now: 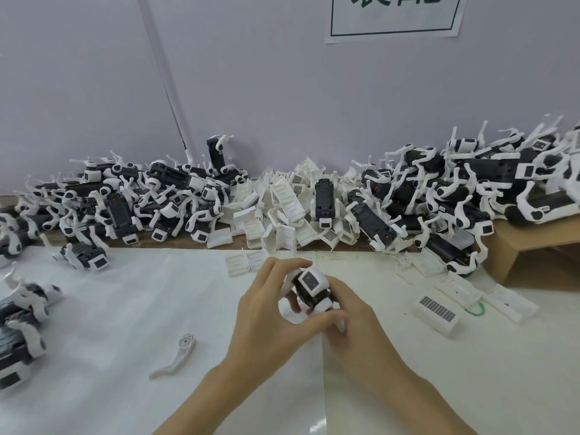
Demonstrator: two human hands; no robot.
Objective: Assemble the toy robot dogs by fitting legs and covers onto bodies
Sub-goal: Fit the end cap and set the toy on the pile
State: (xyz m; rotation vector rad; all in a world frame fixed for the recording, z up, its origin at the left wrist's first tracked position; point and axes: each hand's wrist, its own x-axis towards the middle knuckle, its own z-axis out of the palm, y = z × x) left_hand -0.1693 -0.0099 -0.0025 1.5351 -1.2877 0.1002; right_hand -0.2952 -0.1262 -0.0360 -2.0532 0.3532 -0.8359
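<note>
Fingers of my left hand [266,304] and right hand [348,321] curl around one toy dog body [310,288]; a loose leg [175,356] lies on the white table [125,309].

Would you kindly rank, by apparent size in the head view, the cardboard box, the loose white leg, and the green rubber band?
1. Cardboard box, though cut off at the frame edge.
2. Loose leg; it lies nearer the camera, which flatters it.
3. Green band.

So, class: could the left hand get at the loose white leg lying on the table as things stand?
Probably yes, but not at once: the loose leg lies in the open with nothing around it, but the left hand is gripping the toy dog together with the right hand.
</note>
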